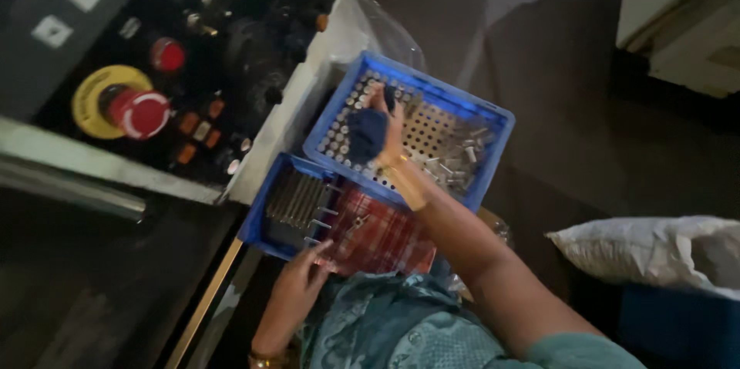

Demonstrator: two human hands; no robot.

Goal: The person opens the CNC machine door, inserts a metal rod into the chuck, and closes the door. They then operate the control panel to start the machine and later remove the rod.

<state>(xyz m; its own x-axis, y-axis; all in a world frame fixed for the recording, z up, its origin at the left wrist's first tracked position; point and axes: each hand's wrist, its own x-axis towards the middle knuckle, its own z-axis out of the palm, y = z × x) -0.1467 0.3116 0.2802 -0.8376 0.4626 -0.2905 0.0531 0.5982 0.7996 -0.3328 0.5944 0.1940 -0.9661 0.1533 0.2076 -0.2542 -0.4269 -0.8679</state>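
Right hand (383,131): reaches into the upper blue perforated crate (493,118); fingers curled tight round a dark blue cloth (367,134), which lies bunched under the palm, seemingly so it can press on the parts below.
Standing metal pins (345,131): packed upright in rows just left of those fingers; a loose heap of pins (455,162) lies well to their right.
Left hand (299,275): fingers spread, tips resting on the near edge of the lower blue tray (256,222); likely steadying it.
Lower tray contents: laid pins (297,199) beyond the fingertips; checked red cloth (378,236) beside them.
Control panel (135,107): apart, left.

A white sack (655,249) lies right; small white square labels (52,30) dot the panel.
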